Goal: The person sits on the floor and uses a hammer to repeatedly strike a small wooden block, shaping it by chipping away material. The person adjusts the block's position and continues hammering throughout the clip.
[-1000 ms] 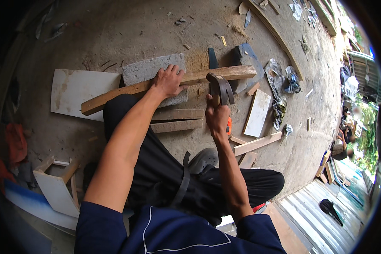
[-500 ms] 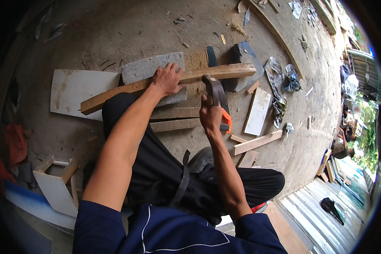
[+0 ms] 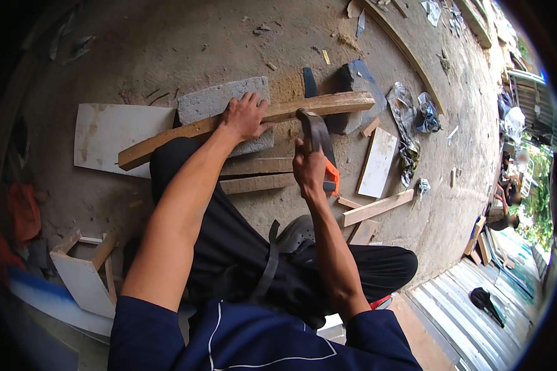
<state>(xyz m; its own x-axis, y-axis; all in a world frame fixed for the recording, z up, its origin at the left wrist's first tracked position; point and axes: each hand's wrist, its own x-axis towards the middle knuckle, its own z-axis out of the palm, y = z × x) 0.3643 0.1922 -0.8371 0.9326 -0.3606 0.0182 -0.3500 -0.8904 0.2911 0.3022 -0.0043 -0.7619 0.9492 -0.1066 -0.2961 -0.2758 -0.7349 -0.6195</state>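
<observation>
A long wooden beam (image 3: 328,104) lies slantwise across a grey concrete block (image 3: 195,102) and a dark blue-grey block (image 3: 358,80). Its left end reaches past my bent knee. My left hand (image 3: 244,117) is closed over the beam's middle, fingers across the top and thumb on the near side. In my right hand (image 3: 308,166) is a hammer (image 3: 315,133), gripped by its dark handle. The hammer's head is at the beam's near edge, right of my left hand; whether it touches the wood I cannot tell. Beneath lies a handsaw with an orange handle (image 3: 333,176), partly hidden by hammer and beam.
Two wood strips (image 3: 260,166) lie on the floor before my leg. A white board (image 3: 120,139) is at left, a small white panel (image 3: 377,162) and crumpled plastic (image 3: 402,102) at right. A wooden frame (image 3: 83,266) stands near my left elbow. People sit at the far right.
Almost nothing differs. Both hands, the hammer and the beam keep their places, apart from a very slight shift of the view.
</observation>
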